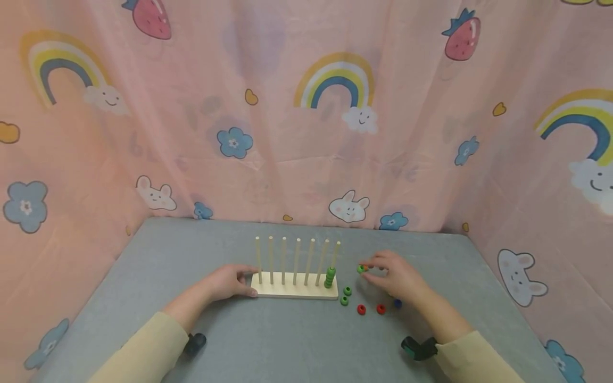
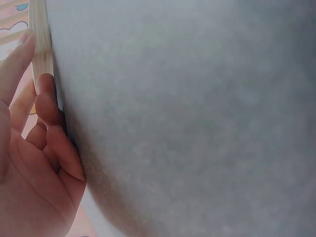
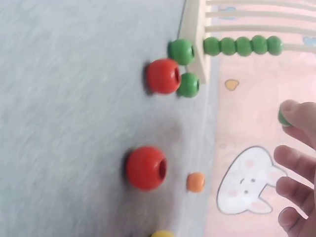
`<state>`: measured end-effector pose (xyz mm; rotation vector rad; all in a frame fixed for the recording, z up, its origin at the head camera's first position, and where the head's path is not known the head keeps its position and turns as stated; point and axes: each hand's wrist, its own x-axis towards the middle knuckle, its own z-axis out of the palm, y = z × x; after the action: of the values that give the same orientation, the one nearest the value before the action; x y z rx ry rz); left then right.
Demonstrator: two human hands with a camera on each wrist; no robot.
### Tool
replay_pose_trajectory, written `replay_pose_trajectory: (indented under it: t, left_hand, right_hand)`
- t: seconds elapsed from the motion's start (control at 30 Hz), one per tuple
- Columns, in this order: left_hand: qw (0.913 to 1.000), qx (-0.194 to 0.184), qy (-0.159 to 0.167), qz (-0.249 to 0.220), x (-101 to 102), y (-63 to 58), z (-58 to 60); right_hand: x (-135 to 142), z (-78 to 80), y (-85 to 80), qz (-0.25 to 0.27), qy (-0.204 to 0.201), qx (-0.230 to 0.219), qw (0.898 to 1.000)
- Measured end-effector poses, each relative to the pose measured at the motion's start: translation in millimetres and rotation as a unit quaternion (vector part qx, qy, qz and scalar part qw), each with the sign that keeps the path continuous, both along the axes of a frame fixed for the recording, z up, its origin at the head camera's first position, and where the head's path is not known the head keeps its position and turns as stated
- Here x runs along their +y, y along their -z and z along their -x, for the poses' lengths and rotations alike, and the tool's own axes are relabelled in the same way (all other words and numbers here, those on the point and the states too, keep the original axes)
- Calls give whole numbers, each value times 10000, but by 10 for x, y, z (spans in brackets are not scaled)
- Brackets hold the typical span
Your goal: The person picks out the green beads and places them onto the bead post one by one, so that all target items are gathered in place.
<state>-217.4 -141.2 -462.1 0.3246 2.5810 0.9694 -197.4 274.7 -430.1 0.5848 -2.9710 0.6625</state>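
Observation:
A pale wooden pegboard [image 1: 294, 291] with a row of several upright pegs stands on the grey table. My left hand [image 1: 230, 281] holds its left end, thumb at the front edge and a finger toward the back. Several green beads [image 3: 243, 46] are stacked on the rightmost peg; the other pegs are bare. To the right of the board, my right hand [image 1: 395, 274] pinches a green bead [image 1: 361, 269] between thumb and forefinger, raised above the table. In the right wrist view the thumb partly hides this bead.
Two loose green beads [image 1: 347, 291] lie by the board's right end. Two red beads [image 1: 361, 309] sit nearer the front, with a blue bead [image 1: 398, 303] below the right hand. The right wrist view also shows an orange bead [image 3: 196, 182] and a yellow bead [image 3: 162, 233].

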Motion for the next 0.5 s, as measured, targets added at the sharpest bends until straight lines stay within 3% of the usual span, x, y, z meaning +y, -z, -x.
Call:
replay_pose_trajectory:
  t: [0.3,0.5]
  left_hand:
    - [10000,-16,-2,41,3,-10,-1]
    - [9999,-87,-38,-34,-1,6,8]
  right_hand:
    - [-118,39,-125,578,-182,666,9959]
    - [-229,58,-284,871,-153,868,9923]
